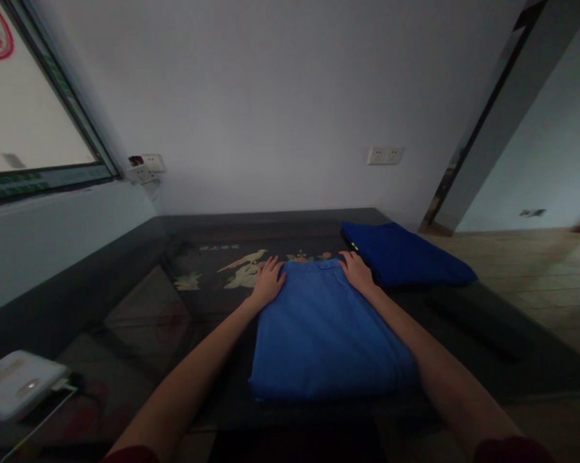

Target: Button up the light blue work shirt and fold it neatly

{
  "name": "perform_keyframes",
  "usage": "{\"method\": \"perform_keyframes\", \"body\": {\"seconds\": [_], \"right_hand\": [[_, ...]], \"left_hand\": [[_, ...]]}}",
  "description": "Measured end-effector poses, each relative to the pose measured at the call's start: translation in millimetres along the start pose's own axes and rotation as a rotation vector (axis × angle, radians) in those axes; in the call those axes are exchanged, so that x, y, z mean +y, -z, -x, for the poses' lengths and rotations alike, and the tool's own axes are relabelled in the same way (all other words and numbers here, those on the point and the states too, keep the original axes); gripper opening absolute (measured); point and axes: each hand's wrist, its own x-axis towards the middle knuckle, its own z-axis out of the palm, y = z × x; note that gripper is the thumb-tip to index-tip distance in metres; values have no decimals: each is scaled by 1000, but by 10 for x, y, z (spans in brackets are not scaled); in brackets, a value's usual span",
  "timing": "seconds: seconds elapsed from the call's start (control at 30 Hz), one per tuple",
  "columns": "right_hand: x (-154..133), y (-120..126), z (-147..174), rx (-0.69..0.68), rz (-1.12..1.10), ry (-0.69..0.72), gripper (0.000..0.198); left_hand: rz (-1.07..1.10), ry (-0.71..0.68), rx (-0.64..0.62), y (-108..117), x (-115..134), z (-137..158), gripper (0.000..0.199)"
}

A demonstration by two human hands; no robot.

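A pair of blue trousers (326, 334) lies folded on the dark table, its elastic-looking waistband toward the wall. My left hand (269, 283) rests at the upper left corner of the trousers, fingers stretched out and partly over the tabletop. On the opposite side, my right hand (356, 271) lies flat along the upper right edge, fingers extended. Neither hand grips the cloth. Just beyond my right hand is a darker blue folded garment (400, 254), with small yellow-green marks on its left edge.
The glossy dark table (213, 225) carries a bird-and-flower print and stands against the wall. A white box-shaped device (22, 386) with a cable sits at the near left. Wall sockets (385, 155) are above the table, and a window (39, 96) is at left.
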Motion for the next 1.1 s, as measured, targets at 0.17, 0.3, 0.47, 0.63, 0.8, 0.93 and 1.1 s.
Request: {"method": "perform_keyframes", "body": {"seconds": [0.17,0.3,0.47,0.63,0.8,0.93,1.1], "right_hand": [[-2,233,-93,63,-113,97,44],[-70,100,-82,-136,-167,244,44],[0,-198,66,-262,-125,210,56],[114,-271,119,-302,-29,201,61],[148,-300,110,-264,-31,205,63],[145,-318,139,-211,-78,213,60],[134,-261,152,-120,-193,233,59]], "left_hand": [[20,-54,6,153,173,-23,39],[-11,-55,-79,79,287,49,47],[-64,-61,-92,-63,283,154,52],[-142,-60,-120,-98,257,139,54],[-184,-64,-98,-120,258,138,54],[-187,-73,-40,-105,305,189,52],[-132,-178,134,50,397,236,40]]}}
